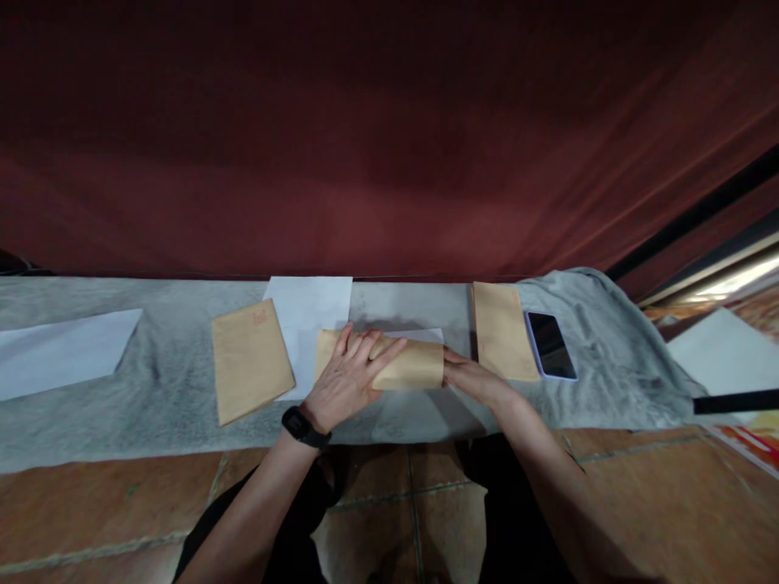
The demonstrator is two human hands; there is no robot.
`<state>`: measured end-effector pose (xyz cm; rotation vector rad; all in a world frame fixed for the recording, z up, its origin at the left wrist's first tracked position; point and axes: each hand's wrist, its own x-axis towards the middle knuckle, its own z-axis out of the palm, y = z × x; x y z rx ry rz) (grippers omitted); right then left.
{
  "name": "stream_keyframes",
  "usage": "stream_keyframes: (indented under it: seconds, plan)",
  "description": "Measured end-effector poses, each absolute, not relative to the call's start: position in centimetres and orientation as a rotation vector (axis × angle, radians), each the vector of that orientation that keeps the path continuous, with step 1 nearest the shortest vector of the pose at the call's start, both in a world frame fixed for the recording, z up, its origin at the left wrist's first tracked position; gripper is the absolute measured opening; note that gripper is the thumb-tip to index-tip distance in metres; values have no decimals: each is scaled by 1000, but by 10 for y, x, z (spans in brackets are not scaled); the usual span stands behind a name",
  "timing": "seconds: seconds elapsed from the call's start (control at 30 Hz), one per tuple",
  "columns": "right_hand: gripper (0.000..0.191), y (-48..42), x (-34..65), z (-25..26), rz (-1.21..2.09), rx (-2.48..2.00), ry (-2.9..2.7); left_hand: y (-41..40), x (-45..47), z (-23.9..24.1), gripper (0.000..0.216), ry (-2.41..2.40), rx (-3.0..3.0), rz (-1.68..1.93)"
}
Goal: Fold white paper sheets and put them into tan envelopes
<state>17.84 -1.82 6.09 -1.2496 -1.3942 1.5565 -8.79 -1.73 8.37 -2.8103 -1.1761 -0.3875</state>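
Brown envelope [417,369] under spread left hand [348,377]; right hand [470,378] at its right end, grip unclear.

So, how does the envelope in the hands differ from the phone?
The envelope is tan; the phone is black and pale purple. The envelope is larger than the phone. The left hand rests on the envelope; no hand touches the phone. Both look rectangular.

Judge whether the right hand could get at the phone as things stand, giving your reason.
Probably yes: the phone lies uncovered just past the envelope stack, though the right hand would likely first have to leave the envelope whose end partly hides it.
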Motion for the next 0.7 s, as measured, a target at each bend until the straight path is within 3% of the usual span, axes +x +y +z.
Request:
stream_keyframes:
  seconds: [0.1, 0.27, 0.37, 0.47, 0.7]
  plan:
    - [35, -9, 183, 55, 1557, -1294, -1381, -11, -102, 85, 95, -1287, -2747, -376]
    - [36, -3, 181, 37, 634, -1906, -1759, -1, -131, 80, 100, -1550, -2635, -337]
    - [51, -9, 170, 30, 334, -2102, -1949, 2, -142, 73, 105, -1655, -2635, -289]
    - [57, -12, 158, 30, 271, -2240, -1972, 4, -147, 67, 111, -1730, -2658, -246]
    - [35, -4, 161, 34, 518, -2254, -1873, 8, -154, 59, 114, -1878, -2692, -184]
